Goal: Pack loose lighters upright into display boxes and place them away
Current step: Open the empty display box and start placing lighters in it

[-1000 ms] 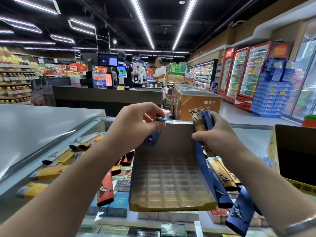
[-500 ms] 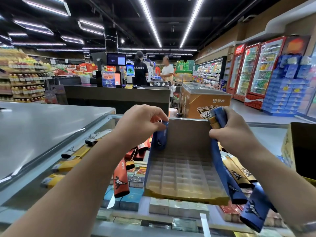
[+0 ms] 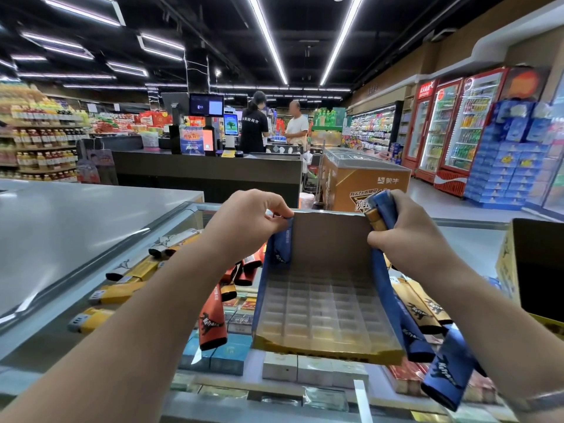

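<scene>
Left grip [image 3: 250, 221]: blue lighter [image 3: 282, 244] pinched at display box [image 3: 326, 303] corner.
Right grip [image 3: 406, 224]: lighters [image 3: 380, 209] clutched.

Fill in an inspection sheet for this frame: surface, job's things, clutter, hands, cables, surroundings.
Surface: glass-topped display counter with cigarette packs beneath the glass.
Job's things: open blue-and-yellow cardboard display box with a clear gridded insert, every slot in view unfilled; loose yellow lighters, an orange lighter and blue lighters lie flat around it.
Clutter: second yellow cardboard box, open, at the right edge.
Hands: left hand pinches a blue lighter at the box's back left corner; right hand grips a bundle of blue and yellow lighters.
Cables: nothing seen.
Surroundings: supermarket; dark checkout counter with two people behind it, red drinks fridges to the right.
</scene>
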Demonstrator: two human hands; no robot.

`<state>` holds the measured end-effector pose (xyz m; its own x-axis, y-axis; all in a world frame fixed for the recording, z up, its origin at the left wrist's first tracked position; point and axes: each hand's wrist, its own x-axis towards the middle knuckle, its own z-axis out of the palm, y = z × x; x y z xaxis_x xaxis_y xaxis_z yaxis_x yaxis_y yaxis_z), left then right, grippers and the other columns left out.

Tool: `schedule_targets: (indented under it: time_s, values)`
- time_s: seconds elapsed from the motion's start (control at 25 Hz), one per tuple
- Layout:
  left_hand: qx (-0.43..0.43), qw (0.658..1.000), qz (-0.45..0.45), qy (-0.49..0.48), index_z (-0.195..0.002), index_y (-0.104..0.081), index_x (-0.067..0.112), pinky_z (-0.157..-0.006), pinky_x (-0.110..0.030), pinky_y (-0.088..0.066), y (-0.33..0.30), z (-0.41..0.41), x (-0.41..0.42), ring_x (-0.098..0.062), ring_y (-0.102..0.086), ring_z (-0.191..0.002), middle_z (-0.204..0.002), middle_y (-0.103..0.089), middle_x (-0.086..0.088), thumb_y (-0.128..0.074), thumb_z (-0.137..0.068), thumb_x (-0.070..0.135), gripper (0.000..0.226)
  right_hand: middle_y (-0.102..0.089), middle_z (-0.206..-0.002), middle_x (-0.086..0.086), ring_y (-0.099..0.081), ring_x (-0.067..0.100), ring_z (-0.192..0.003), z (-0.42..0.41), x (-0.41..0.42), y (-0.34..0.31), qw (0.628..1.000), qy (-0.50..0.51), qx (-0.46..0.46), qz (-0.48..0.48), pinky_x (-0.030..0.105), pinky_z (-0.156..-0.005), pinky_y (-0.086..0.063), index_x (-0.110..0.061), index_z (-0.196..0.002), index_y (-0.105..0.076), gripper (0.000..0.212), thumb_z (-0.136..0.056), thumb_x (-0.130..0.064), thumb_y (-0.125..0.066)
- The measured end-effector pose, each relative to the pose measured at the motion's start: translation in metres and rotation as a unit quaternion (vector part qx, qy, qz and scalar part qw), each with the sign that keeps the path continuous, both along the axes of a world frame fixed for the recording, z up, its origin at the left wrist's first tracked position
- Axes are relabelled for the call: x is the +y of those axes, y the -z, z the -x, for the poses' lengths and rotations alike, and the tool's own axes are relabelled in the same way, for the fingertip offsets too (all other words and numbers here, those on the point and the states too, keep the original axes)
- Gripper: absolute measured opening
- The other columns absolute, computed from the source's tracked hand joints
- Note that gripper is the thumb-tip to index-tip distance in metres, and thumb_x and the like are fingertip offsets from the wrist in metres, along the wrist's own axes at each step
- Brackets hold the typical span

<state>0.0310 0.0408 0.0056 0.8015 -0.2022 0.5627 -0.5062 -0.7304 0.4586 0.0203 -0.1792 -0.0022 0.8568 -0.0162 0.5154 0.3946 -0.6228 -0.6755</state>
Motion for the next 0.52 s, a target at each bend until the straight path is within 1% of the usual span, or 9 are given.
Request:
schedule_targets:
  time_s: [0.08,0.16,0.24,0.28,0.36,0.4,0.44,0.52]
  values:
    - [0.004,1.0,0.015,-0.004,-0.09,-0.064,0.026,-0.067,-0.029,-0.051,0.001,-0.001,0.0,-0.009,-0.061,-0.077,-0.088,-0.064,0.008,-0.065,-0.084,0.018,0.011,-0.044,-0.068,-0.005,-0.042,0.009,-0.06,-0.001,0.0,0.002,1.0,0.001,0.0,-0.005,0.023,-0.051,-0.029,-0.024,-0.081,-0.044,0.031,-0.075,0.001,-0.062]
    - [0.02,0.999,0.038,-0.001,-0.088,-0.057,0.028,-0.061,-0.019,-0.044,0.002,-0.002,0.0,-0.003,-0.057,-0.076,-0.085,-0.06,0.012,-0.066,-0.083,0.017,0.015,-0.047,-0.07,-0.003,-0.044,0.013,-0.063,-0.001,0.0,0.001,0.999,0.008,-0.03,-0.029,0.026,-0.054,-0.033,-0.019,-0.086,-0.05,0.024,-0.076,0.0,-0.062]
    - [0.028,0.999,0.044,-0.006,-0.088,-0.054,0.028,-0.059,-0.013,-0.039,0.005,-0.003,-0.002,-0.001,-0.056,-0.075,-0.084,-0.057,0.015,-0.066,-0.083,0.018,0.017,-0.052,-0.071,0.002,-0.05,0.019,-0.065,0.002,-0.002,-0.005,0.993,-0.012,-0.057,-0.1,0.029,-0.057,-0.041,-0.016,-0.085,-0.054,0.019,-0.078,-0.002,-0.065]
    - [0.021,0.999,0.042,-0.009,-0.091,-0.055,0.028,-0.061,-0.012,-0.039,0.006,-0.003,-0.003,-0.001,-0.056,-0.077,-0.087,-0.057,0.015,-0.066,-0.083,0.02,0.016,-0.056,-0.072,0.005,-0.054,0.02,-0.064,0.005,-0.003,-0.01,0.985,-0.056,-0.044,-0.155,0.029,-0.056,-0.047,-0.015,-0.085,-0.056,0.018,-0.078,-0.003,-0.067]
    - [-0.012,0.999,0.052,0.002,-0.096,-0.057,0.03,-0.069,-0.015,-0.041,0.005,-0.001,-0.008,-0.003,-0.056,-0.085,-0.096,-0.057,0.015,-0.066,-0.082,0.027,0.017,-0.061,-0.075,0.008,-0.063,0.019,-0.064,0.012,-0.001,-0.015,0.951,-0.185,0.039,-0.244,0.026,-0.057,-0.053,-0.01,-0.091,-0.057,0.023,-0.073,-0.006,-0.071]
    - [-0.025,0.997,0.074,0.025,-0.096,-0.06,0.031,-0.072,-0.016,-0.042,0.003,0.002,-0.011,-0.002,-0.057,-0.087,-0.097,-0.059,0.016,-0.066,-0.081,0.031,0.016,-0.063,-0.079,0.011,-0.065,0.02,-0.064,0.014,0.001,-0.016,0.934,-0.234,0.081,-0.259,0.027,-0.058,-0.054,-0.008,-0.094,-0.056,0.031,-0.068,-0.01,-0.072]
    - [-0.026,0.992,0.102,0.064,-0.094,-0.063,0.033,-0.073,-0.016,-0.044,0.0,0.005,-0.015,-0.001,-0.058,-0.086,-0.093,-0.063,0.015,-0.066,-0.081,0.033,0.014,-0.064,-0.082,0.015,-0.066,0.021,-0.064,0.016,0.004,-0.014,0.924,-0.264,0.11,-0.255,0.029,-0.058,-0.055,-0.005,-0.096,-0.055,0.037,-0.064,-0.013,-0.072]
    - [0.004,0.978,0.142,0.153,-0.091,-0.067,0.034,-0.07,-0.015,-0.05,-0.005,0.013,-0.021,-0.002,-0.063,-0.08,-0.086,-0.069,0.014,-0.066,-0.079,0.038,0.012,-0.066,-0.081,0.016,-0.065,0.022,-0.061,0.018,0.01,-0.012,0.919,-0.292,0.122,-0.236,0.03,-0.056,-0.055,-0.003,-0.097,-0.055,0.044,-0.059,-0.017,-0.072]
